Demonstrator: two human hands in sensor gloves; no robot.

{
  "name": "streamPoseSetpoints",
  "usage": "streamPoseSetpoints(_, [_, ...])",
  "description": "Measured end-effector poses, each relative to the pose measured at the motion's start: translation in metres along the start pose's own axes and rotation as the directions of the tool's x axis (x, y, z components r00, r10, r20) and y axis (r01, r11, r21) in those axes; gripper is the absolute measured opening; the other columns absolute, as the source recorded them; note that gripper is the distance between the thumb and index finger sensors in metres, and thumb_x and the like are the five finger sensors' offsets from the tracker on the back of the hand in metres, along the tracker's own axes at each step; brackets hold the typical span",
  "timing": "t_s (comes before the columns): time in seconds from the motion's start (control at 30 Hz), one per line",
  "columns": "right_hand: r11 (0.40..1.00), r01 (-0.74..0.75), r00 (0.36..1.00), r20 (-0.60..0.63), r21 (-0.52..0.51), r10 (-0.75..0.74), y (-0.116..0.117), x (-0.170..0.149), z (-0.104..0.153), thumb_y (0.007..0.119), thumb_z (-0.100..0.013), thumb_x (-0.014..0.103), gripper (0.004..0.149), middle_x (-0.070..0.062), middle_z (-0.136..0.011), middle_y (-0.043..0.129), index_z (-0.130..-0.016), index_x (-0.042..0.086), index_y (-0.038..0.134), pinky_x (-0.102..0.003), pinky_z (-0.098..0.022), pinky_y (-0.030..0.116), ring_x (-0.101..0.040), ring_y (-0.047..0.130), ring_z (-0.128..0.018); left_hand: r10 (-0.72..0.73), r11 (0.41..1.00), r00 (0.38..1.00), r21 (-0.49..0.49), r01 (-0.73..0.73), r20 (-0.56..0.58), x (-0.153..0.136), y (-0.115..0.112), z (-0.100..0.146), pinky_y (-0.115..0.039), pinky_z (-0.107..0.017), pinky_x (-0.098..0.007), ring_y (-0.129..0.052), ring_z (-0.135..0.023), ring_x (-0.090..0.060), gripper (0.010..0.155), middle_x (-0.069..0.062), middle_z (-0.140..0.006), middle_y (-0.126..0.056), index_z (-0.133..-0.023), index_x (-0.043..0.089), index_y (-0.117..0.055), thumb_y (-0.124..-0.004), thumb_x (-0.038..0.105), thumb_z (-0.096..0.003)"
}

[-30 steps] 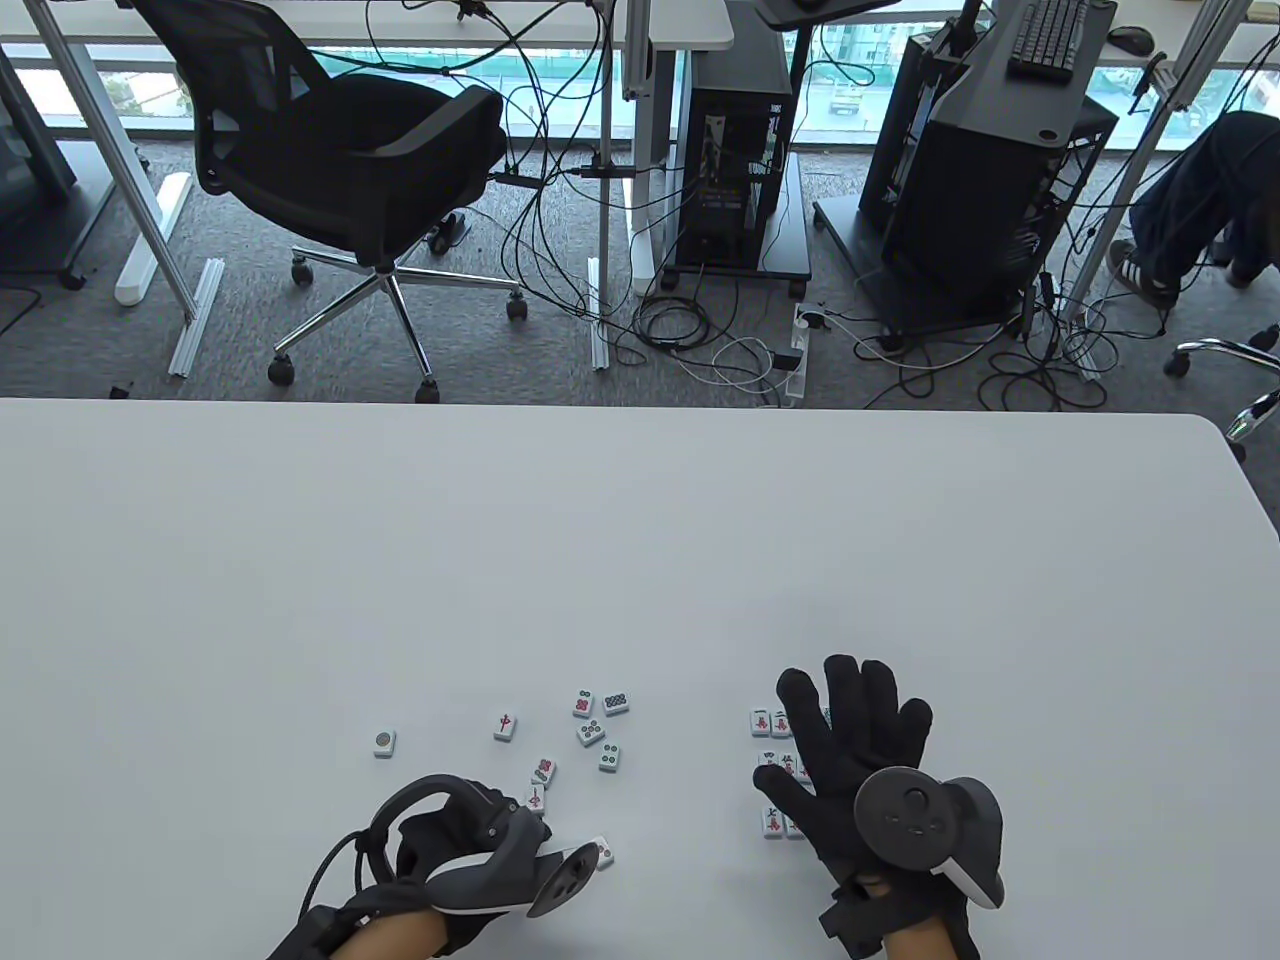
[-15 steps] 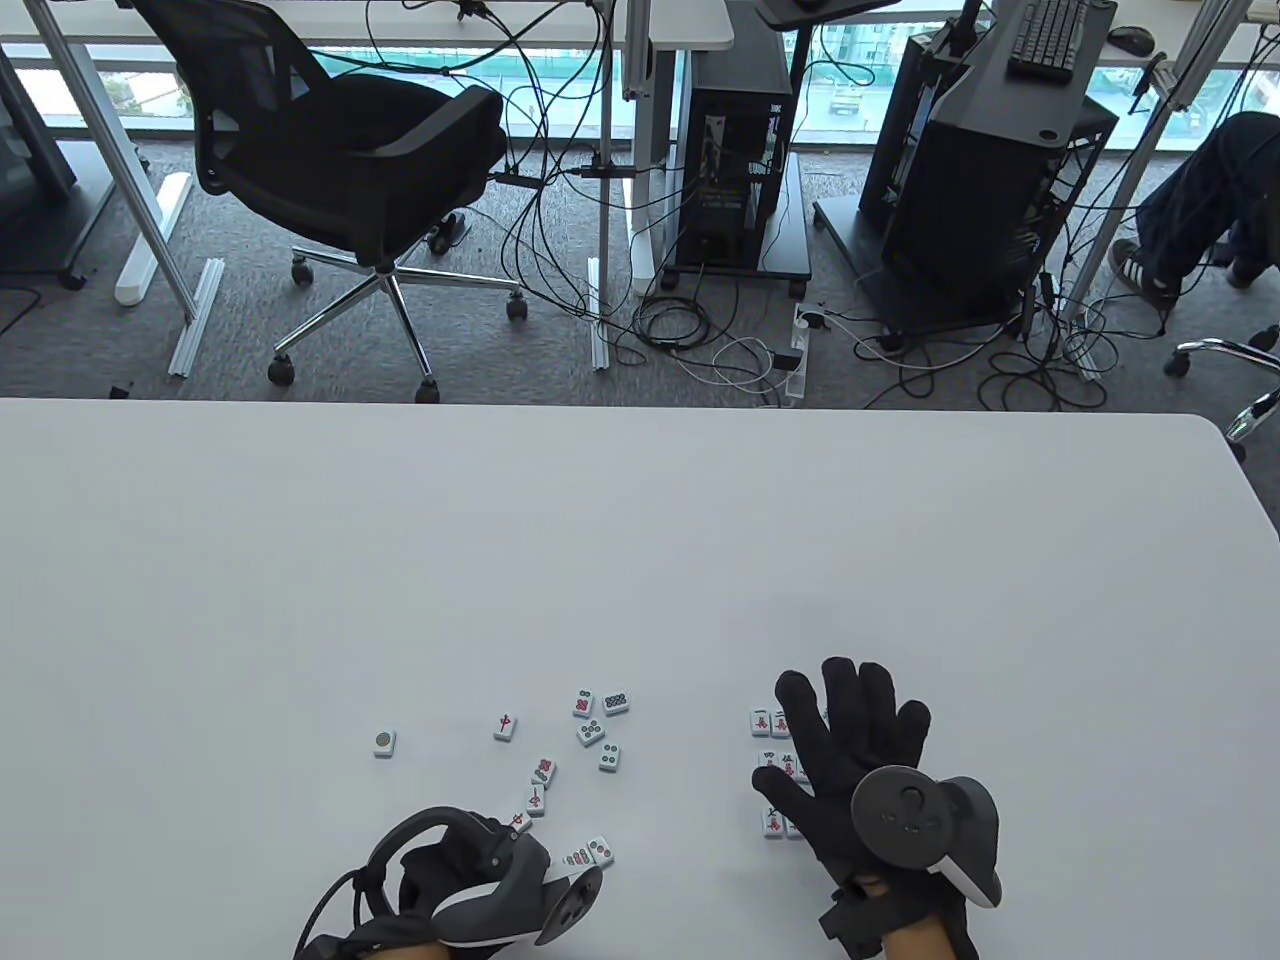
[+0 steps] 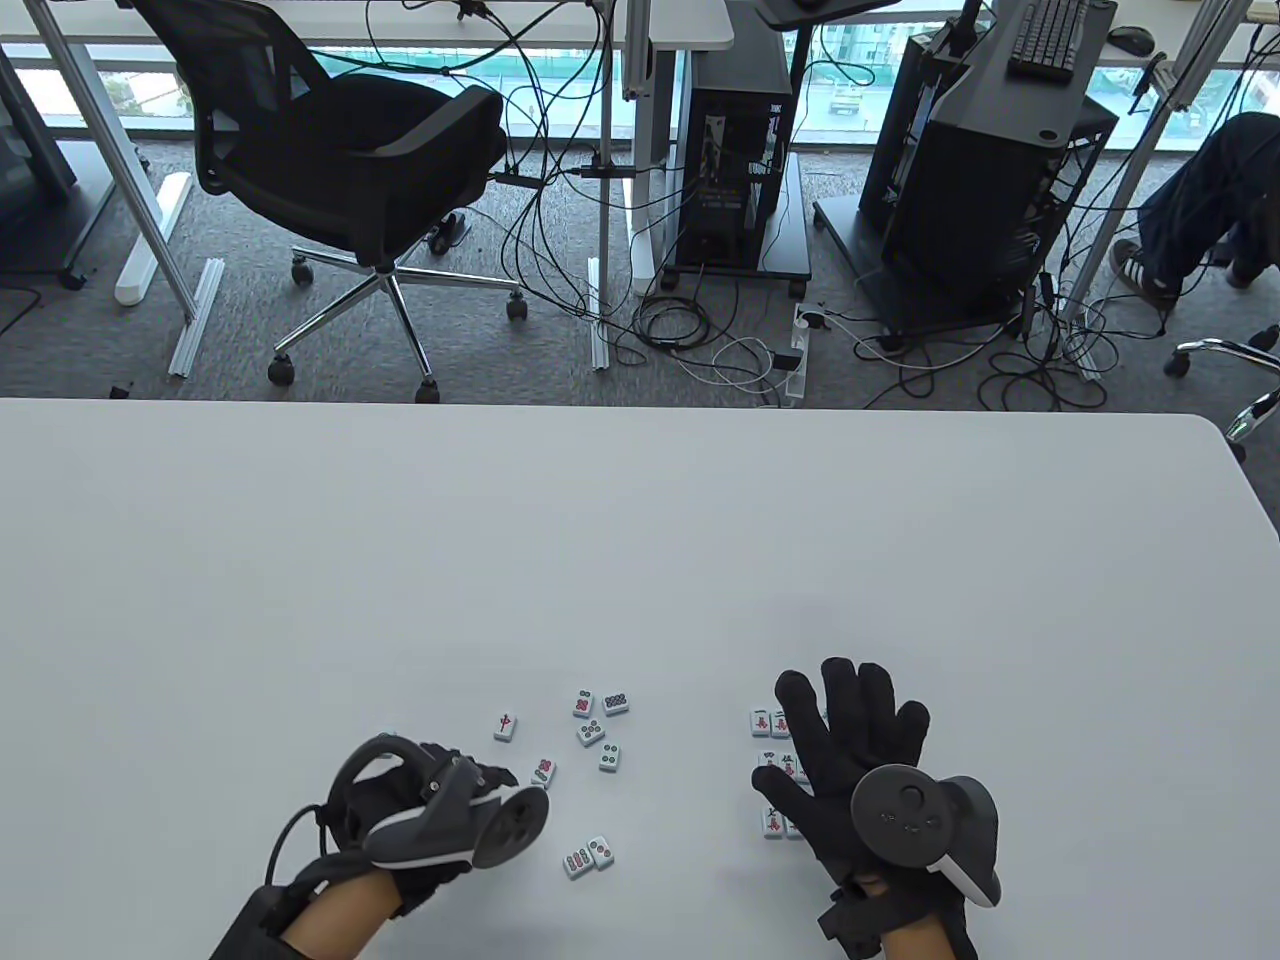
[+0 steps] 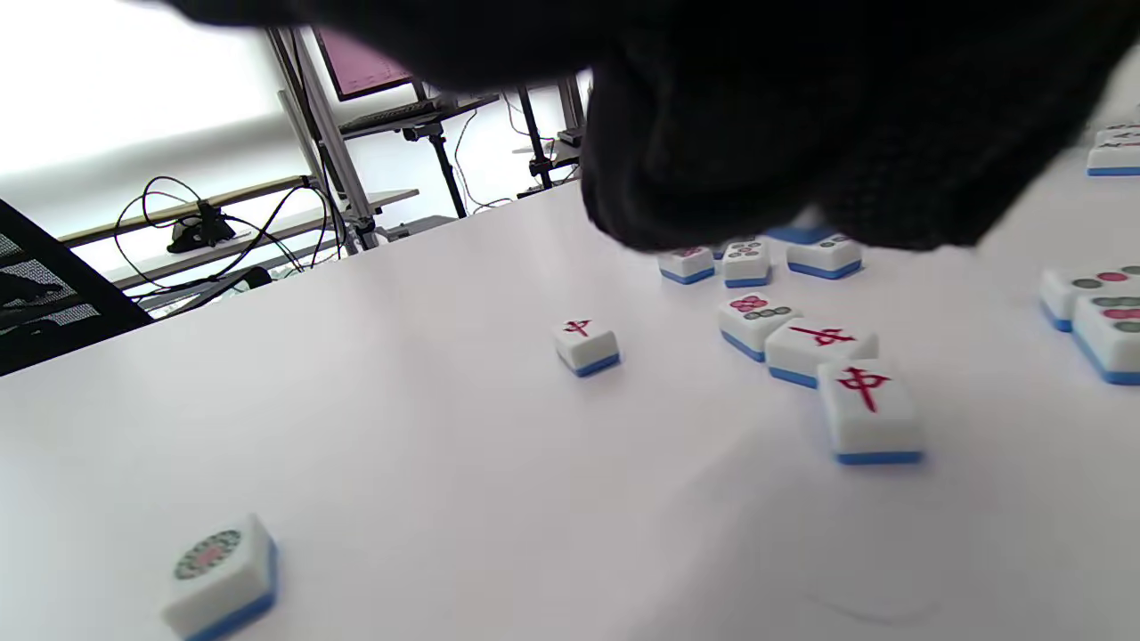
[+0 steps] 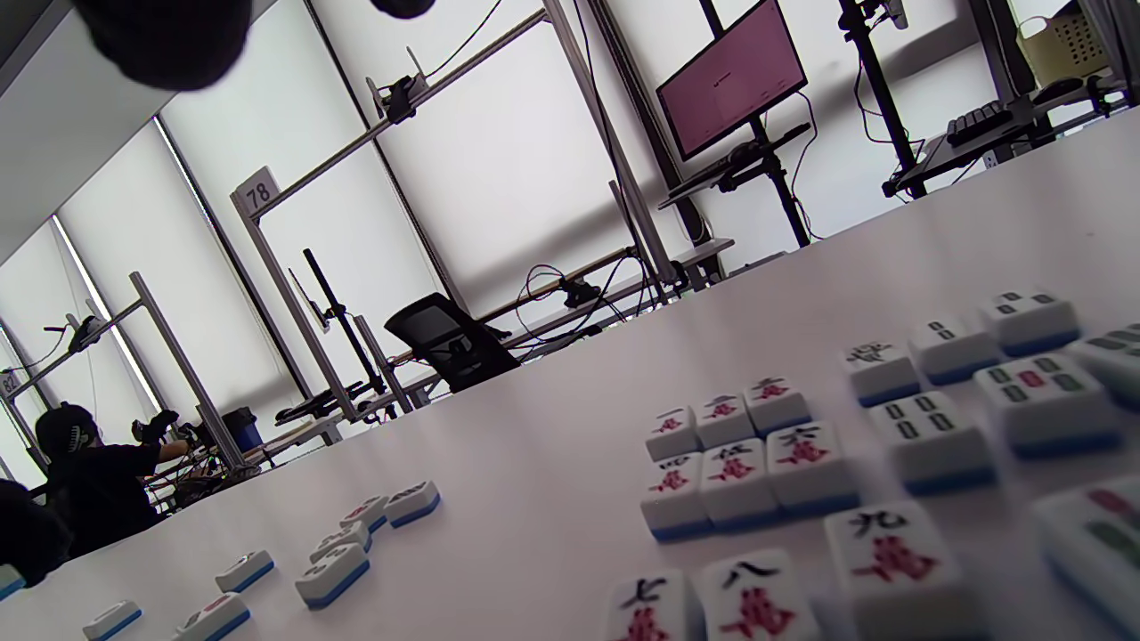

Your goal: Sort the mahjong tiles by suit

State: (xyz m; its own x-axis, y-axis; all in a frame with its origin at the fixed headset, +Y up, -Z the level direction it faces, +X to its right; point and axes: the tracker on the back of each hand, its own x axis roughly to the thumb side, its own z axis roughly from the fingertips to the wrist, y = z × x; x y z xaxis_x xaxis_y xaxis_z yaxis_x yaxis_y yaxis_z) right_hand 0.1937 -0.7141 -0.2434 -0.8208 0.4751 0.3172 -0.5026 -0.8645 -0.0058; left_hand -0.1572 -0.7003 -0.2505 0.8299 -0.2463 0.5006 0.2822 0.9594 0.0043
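Note:
Loose mahjong tiles [image 3: 590, 733] lie face up at centre front, with a red-character tile [image 3: 505, 727] to their left and a pair of dot tiles [image 3: 588, 856] nearer me. My left hand [image 3: 490, 778], fingers loosely bent, hovers left of them and holds nothing I can see. It hides a single circle tile, which shows in the left wrist view [image 4: 218, 570], as do two red-character tiles [image 4: 842, 374]. My right hand [image 3: 840, 730] lies flat with fingers spread over a sorted block of character tiles [image 3: 768, 722]. The block also shows in the right wrist view [image 5: 730, 463].
The white table [image 3: 640, 540] stretches far beyond the tiles. More sorted tiles with green bars [image 5: 935, 436] lie right of the character block in the right wrist view. An office chair [image 3: 340, 150], cables and computer carts stand on the floor beyond the far edge.
My left hand moved left and away from me, off the pair of dot tiles, and now covers the single circle tile in the table view. My right hand stayed still.

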Motion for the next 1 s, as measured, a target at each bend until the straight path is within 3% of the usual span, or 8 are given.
streamPoseSetpoints(0.13, [1.000, 0.002, 1.000, 0.003, -0.001, -0.002, 0.000, 0.000, 0.000, 0.060, -0.051, 0.065, 0.076, -0.010, -0.120, 0.009, -0.112, 0.039, 0.022, -0.068, -0.068, 0.003, -0.039, -0.003, -0.103, -0.058, 0.998, 0.997, -0.022, 0.056, -0.060, -0.035, -0.001, -0.010, -0.085, -0.021, -0.033, -0.094, -0.011, -0.007, 0.059, 0.016, -0.035, -0.101, -0.071, 0.017, -0.091, -0.094, 0.053, -0.0236])
streamPoseSetpoints(0.33, [1.000, 0.004, 1.000, 0.004, 0.004, -0.004, 0.001, 0.000, 0.000, 0.060, -0.051, 0.065, 0.076, -0.010, -0.120, 0.009, -0.112, 0.039, 0.022, -0.068, -0.068, 0.003, -0.039, -0.003, -0.103, -0.023, 0.992, 0.985, -0.127, 0.001, -0.171, -0.068, -0.032, -0.028, -0.085, -0.023, -0.034, -0.094, -0.013, -0.008, 0.059, 0.015, -0.037, -0.100, -0.073, 0.019, -0.090, -0.095, 0.051, -0.0237])
streamPoseSetpoints(0.5, [1.000, 0.006, 1.000, 0.003, 0.007, -0.006, 0.001, 0.000, 0.000, 0.060, -0.051, 0.065, 0.076, -0.010, -0.120, 0.009, -0.112, 0.039, 0.021, -0.068, -0.068, 0.002, -0.039, -0.003, -0.103, -0.020, 0.983, 0.981, -0.181, -0.015, -0.193, -0.072, -0.053, -0.033, -0.085, -0.022, -0.033, -0.094, -0.013, -0.008, 0.058, 0.015, -0.037, -0.100, -0.072, 0.019, -0.090, -0.094, 0.051, -0.0242])
streamPoseSetpoints(1.0, [1.000, 0.002, 1.000, 0.000, 0.007, -0.002, 0.001, 0.000, 0.000, 0.060, -0.051, 0.065, 0.076, -0.010, -0.120, 0.009, -0.112, 0.039, 0.022, -0.068, -0.068, 0.003, -0.039, -0.003, -0.103, -0.127, 0.964, 0.968, -0.255, 0.069, -0.218, -0.074, -0.074, -0.031, -0.084, -0.023, -0.033, -0.094, -0.014, -0.007, 0.056, 0.016, -0.039, -0.100, -0.073, 0.023, -0.090, -0.091, 0.053, -0.0256])
